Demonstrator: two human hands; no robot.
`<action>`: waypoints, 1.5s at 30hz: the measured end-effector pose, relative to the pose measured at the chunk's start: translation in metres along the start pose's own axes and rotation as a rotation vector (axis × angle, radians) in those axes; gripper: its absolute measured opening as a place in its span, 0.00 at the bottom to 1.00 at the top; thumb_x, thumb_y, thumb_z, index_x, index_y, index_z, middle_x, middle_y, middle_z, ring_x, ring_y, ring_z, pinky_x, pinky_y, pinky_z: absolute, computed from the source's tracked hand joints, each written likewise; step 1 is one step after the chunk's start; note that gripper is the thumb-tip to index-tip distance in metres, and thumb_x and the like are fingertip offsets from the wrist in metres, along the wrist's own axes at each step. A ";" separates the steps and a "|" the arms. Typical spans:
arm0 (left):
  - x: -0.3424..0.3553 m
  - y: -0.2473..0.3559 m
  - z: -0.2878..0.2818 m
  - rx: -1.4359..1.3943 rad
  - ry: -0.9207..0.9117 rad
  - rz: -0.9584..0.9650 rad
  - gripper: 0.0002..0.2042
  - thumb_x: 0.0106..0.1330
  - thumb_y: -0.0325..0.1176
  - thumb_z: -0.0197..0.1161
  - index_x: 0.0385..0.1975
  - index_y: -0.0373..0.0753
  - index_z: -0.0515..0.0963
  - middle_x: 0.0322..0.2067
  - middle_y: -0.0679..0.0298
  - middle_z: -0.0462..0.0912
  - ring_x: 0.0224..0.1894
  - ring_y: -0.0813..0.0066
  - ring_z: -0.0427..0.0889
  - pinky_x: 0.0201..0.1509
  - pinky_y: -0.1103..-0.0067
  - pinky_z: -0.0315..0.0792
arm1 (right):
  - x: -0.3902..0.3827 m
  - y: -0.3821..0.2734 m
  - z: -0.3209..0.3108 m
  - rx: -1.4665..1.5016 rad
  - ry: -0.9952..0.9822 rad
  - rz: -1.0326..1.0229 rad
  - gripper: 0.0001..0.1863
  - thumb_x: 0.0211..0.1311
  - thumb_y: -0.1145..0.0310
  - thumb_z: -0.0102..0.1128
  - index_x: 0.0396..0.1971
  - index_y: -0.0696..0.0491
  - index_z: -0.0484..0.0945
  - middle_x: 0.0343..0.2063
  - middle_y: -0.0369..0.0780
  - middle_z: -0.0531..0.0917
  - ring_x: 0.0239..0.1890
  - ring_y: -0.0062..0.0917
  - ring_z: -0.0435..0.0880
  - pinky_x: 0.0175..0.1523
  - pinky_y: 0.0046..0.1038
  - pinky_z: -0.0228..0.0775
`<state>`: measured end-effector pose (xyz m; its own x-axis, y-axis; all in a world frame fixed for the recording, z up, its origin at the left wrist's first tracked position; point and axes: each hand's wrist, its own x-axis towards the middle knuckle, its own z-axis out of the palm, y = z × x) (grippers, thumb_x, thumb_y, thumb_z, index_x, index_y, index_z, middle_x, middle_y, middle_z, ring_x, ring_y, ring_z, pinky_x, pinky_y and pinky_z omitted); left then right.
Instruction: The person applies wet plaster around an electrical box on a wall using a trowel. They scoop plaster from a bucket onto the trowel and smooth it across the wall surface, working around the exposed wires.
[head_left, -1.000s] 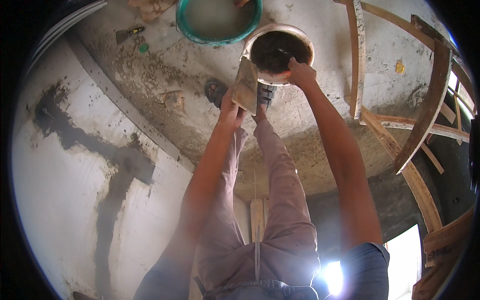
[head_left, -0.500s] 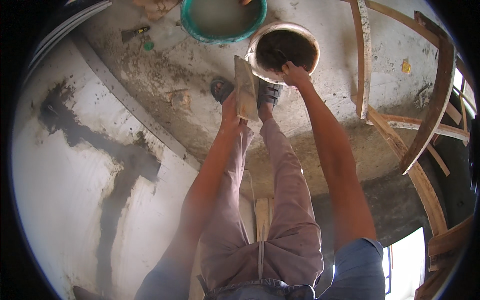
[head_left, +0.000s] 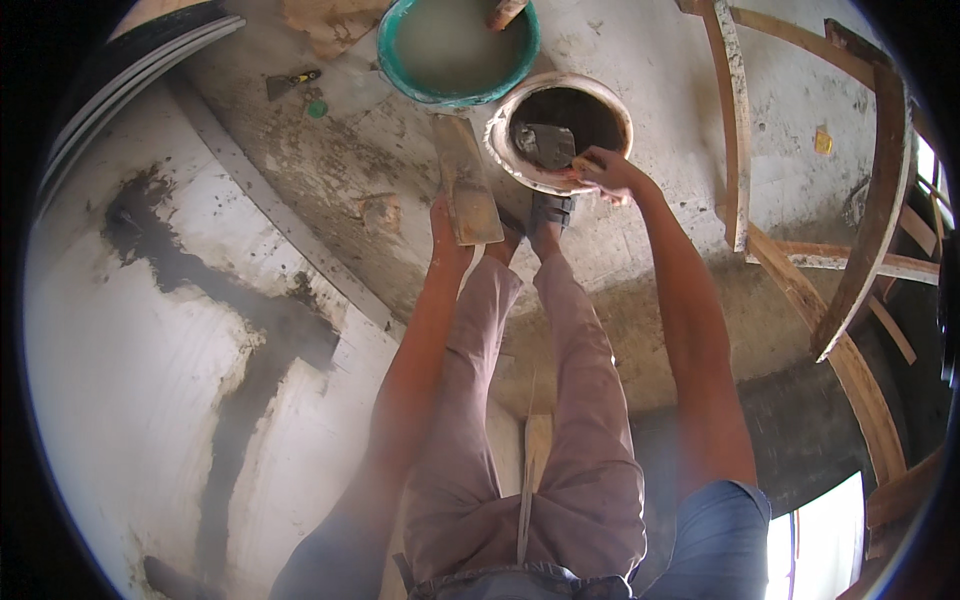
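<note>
My left hand [head_left: 450, 232] is closed on a rectangular plastering trowel [head_left: 470, 190], whose long flat blade faces up with dull residue on it. The fingers are partly hidden behind the blade. Over a white bucket [head_left: 494, 122], my right hand [head_left: 610, 176] grips a small trowel by its handle. That trowel's blade [head_left: 547, 146] lies inside the bucket's mouth and carries wet grey mortar. Dark mortar [head_left: 583, 108] shows deeper in the bucket. The plastering trowel is apart from the bucket, to its left.
Behind the bucket stands a green basin [head_left: 390, 65] of cloudy water, a wooden handle [head_left: 506, 14] in it. A scraper [head_left: 292, 84] and a green disc [head_left: 317, 108] lie at far left. Wooden planks [head_left: 735, 130] rise at right. The left wall [head_left: 150, 360] bears dark grey patches.
My right hand has drawn back slightly right, and the small trowel has come up out of the mortar with a load. My left hand has shifted the plastering trowel leftward and turned its face up.
</note>
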<state>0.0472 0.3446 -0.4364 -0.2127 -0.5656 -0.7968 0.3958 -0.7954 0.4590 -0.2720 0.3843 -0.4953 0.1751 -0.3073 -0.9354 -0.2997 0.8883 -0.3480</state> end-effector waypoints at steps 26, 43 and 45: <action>-0.049 -0.002 0.078 -0.279 -0.525 -0.354 0.18 0.73 0.38 0.52 0.58 0.36 0.71 0.51 0.59 0.79 0.47 0.73 0.81 0.48 0.76 0.79 | -0.237 -0.008 0.060 -0.268 0.965 -0.912 0.26 0.39 0.66 0.72 0.43 0.51 0.74 0.28 0.42 0.81 0.29 0.37 0.82 0.35 0.35 0.75; -0.036 0.030 0.086 0.099 -0.560 -0.402 0.20 0.74 0.40 0.51 0.62 0.40 0.67 0.57 0.62 0.74 0.57 0.73 0.73 0.64 0.74 0.68 | -0.206 0.006 0.040 0.369 0.813 -0.410 0.16 0.59 0.66 0.53 0.44 0.58 0.72 0.26 0.42 0.78 0.27 0.26 0.76 0.36 0.30 0.70; -0.036 0.031 0.085 0.122 -0.535 -0.407 0.21 0.74 0.40 0.51 0.63 0.40 0.67 0.57 0.62 0.74 0.57 0.73 0.73 0.64 0.74 0.68 | -0.194 0.011 0.043 0.236 0.771 -0.243 0.17 0.59 0.64 0.52 0.45 0.59 0.72 0.30 0.49 0.79 0.33 0.38 0.79 0.42 0.37 0.71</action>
<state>-0.0087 0.3221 -0.3607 -0.7477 -0.2211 -0.6261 0.0937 -0.9686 0.2301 -0.2693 0.4679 -0.3145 -0.5056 -0.5699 -0.6478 -0.1178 0.7893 -0.6025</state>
